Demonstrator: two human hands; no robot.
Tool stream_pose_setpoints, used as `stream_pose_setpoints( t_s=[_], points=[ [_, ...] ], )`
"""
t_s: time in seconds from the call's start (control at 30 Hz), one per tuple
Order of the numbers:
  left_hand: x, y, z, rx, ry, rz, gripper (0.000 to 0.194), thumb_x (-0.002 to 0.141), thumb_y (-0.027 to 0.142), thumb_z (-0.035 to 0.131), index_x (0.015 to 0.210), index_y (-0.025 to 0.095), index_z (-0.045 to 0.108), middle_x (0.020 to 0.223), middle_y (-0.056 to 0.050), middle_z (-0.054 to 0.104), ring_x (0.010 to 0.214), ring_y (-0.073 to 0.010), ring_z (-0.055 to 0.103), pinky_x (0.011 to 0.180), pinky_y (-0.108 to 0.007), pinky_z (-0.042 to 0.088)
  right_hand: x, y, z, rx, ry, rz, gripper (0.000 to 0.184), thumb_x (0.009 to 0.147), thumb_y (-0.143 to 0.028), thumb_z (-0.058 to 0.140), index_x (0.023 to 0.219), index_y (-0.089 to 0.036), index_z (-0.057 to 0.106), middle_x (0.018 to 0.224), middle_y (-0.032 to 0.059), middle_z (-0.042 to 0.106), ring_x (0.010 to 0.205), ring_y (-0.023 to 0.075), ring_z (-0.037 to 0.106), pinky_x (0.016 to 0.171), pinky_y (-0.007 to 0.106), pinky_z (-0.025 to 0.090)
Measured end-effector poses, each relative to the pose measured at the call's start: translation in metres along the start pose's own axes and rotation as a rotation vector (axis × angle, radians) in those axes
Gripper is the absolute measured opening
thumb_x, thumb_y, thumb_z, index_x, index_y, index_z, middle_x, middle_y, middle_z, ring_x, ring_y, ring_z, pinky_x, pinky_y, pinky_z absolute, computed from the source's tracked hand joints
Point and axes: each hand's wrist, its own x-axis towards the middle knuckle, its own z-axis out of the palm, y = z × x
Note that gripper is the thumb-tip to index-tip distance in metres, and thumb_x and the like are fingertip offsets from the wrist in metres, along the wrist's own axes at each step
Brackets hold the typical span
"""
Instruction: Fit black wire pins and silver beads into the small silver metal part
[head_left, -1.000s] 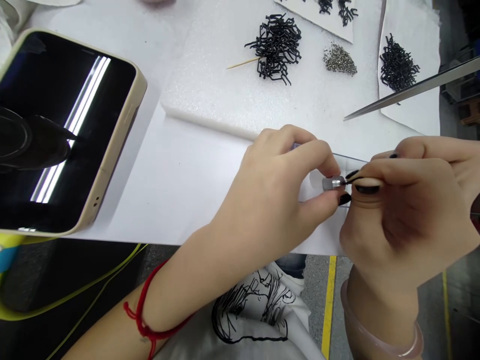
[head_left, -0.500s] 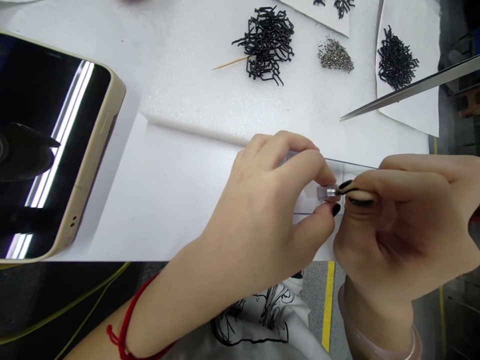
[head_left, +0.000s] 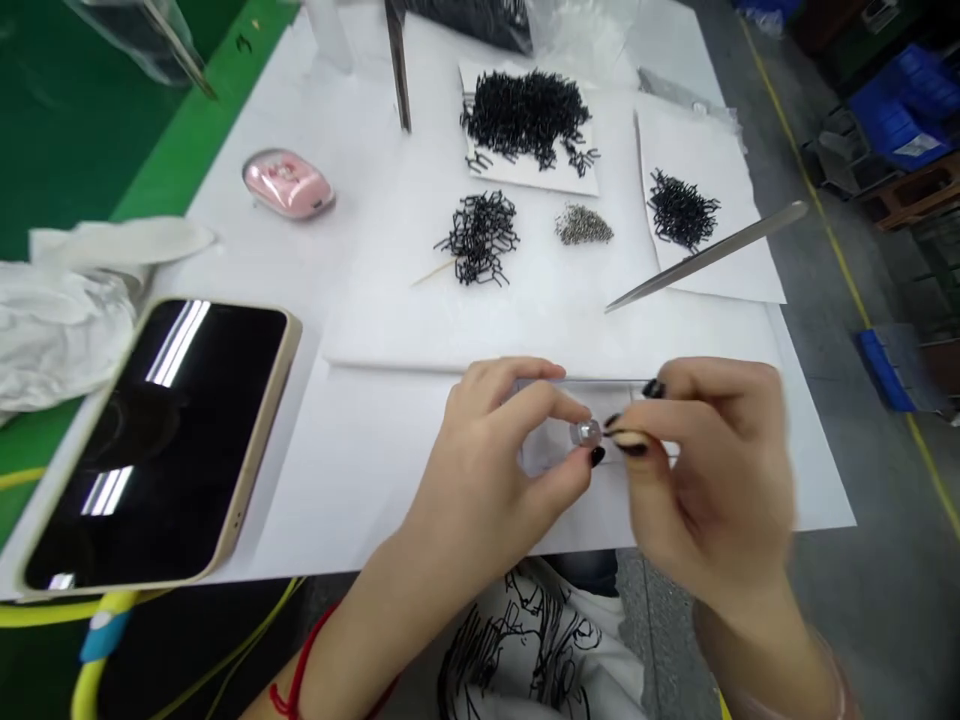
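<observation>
A small clear cylinder with a shiny metallic part (head_left: 586, 433) is pinched between the thumb and index finger of my left hand (head_left: 499, 450). At its right end, my right hand (head_left: 701, 465) pinches a thin dark piece, mostly hidden by the fingers, whose tip meets or nearly meets the cylinder. Its exact kind cannot be made out. Under both hands lies a flat transparent plastic piece (head_left: 544, 450) on white paper. Beyond them, a white foam sheet (head_left: 390, 330) bears a pile of small bent black pieces (head_left: 480, 238) and a heap of tiny metal parts (head_left: 583, 225).
Tweezers (head_left: 705, 258) lie at the right, over a paper with more black pieces (head_left: 681, 210). A larger black pile (head_left: 529, 115) sits at the back. Left are a phone (head_left: 161, 440), a pink case (head_left: 289, 184) and a crumpled white cloth (head_left: 64, 320). A toothpick (head_left: 433, 273) touches the near pile.
The head view has drawn back and tilted up, so more of the table shows. Both hands keep their pinches close together; my right hand is slightly blurred by motion.
</observation>
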Motion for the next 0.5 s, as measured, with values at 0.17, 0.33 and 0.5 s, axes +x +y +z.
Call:
stream_pose_setpoints(
  t_s=[0.17,0.33,0.5],
  points=[
    [0.004,0.007,-0.009,0.06,-0.055,0.011,0.019,0.077,0.014,0.066,0.094,0.025,0.065,0.117,-0.009,0.063,0.116,-0.0306,0.056,0.095,-0.055,0.048,0.023,0.01,-0.016,0.144,0.18,-0.043,0.017,0.078,-0.004,0.062,0.09,-0.015,0.065,0.084,0.0062,0.051,0.083,0.0182,0.05,0.07,0.034,0.041],
    [0.028,0.027,-0.02,0.035,-0.045,0.045,0.023,0.082,0.019,0.06,0.102,0.027,0.063,0.106,-0.005,0.067,0.104,-0.0247,0.061,0.089,-0.046,0.052,0.056,0.026,-0.011,0.481,-0.071,0.15,0.012,0.089,-0.01,0.054,0.081,-0.016,0.06,0.078,0.0027,0.057,0.072,0.0125,0.055,0.06,0.026,0.045],
    [0.068,0.047,-0.022,-0.017,-0.056,-0.082,0.015,0.079,0.016,0.055,0.084,0.024,0.067,0.082,0.002,0.07,0.08,-0.0177,0.061,0.078,-0.035,0.049,0.068,0.05,-0.006,0.726,-0.206,0.373,0.021,0.096,-0.022,0.049,0.078,-0.018,0.059,0.072,0.0,0.057,0.064,0.0097,0.052,0.056,0.021,0.045]
  ],
)
